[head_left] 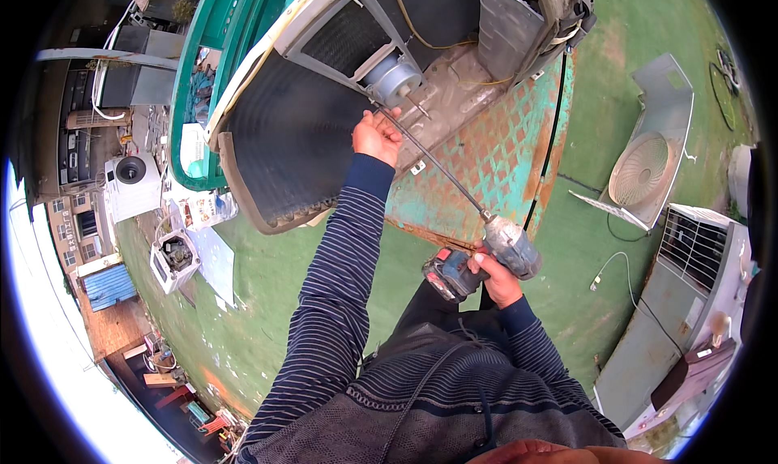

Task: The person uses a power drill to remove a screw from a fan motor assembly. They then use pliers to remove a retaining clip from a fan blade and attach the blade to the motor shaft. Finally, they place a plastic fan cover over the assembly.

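Observation:
My right hand (500, 281) is wrapped round the handle of a cordless impact driver (512, 247), with its battery pack toward my left. A long thin driver bit (442, 169) runs from its chuck up to the metal motor bracket (366, 73). Closed near the far end of the bit is my left hand (378, 136), its fingertips pinched at the bracket's lower edge. The grey fan motor (392, 78) sits on that bracket, its bare shaft pointing toward me. Behind it curves the dark finned coil (300, 144) of an opened air-conditioner outdoor unit. The bit's very tip is hidden by my fingers.
The unit rests on a rusty green metal platform (494, 152). A casing panel with a round fan grille (644, 171) lies on the green floor to the right, near a grey appliance cabinet (677, 302). A white washing machine (132, 183) stands left.

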The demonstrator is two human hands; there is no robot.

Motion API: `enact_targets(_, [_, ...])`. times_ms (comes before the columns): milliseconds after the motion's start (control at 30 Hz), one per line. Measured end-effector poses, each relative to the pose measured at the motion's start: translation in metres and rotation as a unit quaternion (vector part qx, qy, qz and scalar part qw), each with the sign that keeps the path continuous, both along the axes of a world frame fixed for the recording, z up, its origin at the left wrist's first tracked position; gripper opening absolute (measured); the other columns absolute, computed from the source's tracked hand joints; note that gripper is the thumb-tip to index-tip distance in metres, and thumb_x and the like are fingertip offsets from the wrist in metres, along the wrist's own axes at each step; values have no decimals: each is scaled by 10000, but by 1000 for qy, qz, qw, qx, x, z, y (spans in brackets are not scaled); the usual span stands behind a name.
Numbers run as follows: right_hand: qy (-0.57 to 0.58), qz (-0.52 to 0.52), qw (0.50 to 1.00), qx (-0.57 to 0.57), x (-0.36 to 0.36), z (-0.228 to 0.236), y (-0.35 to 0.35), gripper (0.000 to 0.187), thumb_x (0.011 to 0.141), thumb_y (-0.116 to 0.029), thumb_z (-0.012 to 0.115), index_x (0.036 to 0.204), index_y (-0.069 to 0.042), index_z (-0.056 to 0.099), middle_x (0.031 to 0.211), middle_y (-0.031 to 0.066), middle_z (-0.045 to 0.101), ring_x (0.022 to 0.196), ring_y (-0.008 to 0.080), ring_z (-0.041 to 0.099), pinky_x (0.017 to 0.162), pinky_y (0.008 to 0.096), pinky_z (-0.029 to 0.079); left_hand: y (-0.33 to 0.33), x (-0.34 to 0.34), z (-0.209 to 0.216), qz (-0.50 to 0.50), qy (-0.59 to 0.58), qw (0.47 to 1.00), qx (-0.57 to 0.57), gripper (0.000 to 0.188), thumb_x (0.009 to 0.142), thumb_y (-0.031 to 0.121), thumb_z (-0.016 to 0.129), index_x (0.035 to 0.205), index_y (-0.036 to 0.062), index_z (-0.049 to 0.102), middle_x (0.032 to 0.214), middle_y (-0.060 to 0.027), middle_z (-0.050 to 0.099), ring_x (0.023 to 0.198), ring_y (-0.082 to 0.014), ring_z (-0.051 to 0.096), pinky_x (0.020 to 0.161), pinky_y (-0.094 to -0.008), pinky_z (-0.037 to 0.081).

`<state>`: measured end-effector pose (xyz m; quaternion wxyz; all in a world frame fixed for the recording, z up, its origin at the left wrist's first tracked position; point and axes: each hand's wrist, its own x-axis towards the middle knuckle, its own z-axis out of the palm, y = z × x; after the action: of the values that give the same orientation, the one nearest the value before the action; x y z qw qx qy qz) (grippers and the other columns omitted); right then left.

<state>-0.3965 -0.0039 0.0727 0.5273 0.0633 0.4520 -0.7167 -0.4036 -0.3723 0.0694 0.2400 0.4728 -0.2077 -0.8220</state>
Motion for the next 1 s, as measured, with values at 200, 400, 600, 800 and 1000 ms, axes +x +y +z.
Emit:
enact_targets(200, [-2,-9,1000,6,-1,-6,0,266,900,-77,628,1137,24,562,794,42,583,764,163,563,770,340,458,4,-22,1,-45,-45,998,-8,558,1001,505,383,1180,-4,527,1174,-198,628,705,-164,481,627,-307,393])
enact_targets(400, [-31,-30,999,-7,-1,-7,-7,253,903,-74,619,1129,22,558,784,49,588,755,168,563,773,359,460,3,-30,-25,-56,205,977,30,648,977,533,447,1357,8,462,1283,-240,574,737,-177,512,658,-303,410])
enact_targets(600, [-33,-24,999,-10,1,-8,-7,255,902,-78,623,1129,19,562,769,54,589,744,172,566,762,361,460,-1,-31,-25,-53,211,975,36,703,939,550,545,1293,-55,496,1170,-159,640,669,-141,461,636,-284,395])
enact_targets(800, [-34,-33,999,-9,3,-7,-12,256,899,-71,627,1132,16,568,775,50,589,741,172,569,755,361,458,-5,-30,-21,-74,196,977,36,666,935,549,560,1240,-43,543,1064,-115,669,665,-131,451,630,-285,384])
enact_targets(1000, [-47,-35,998,-12,5,-7,-13,282,917,-93,638,1159,34,570,786,42,596,768,155,573,734,300,440,-5,-29,-18,-71,199,977,33,629,944,531,557,1239,-24,538,1093,-112,659,659,-128,435,635,-280,383])
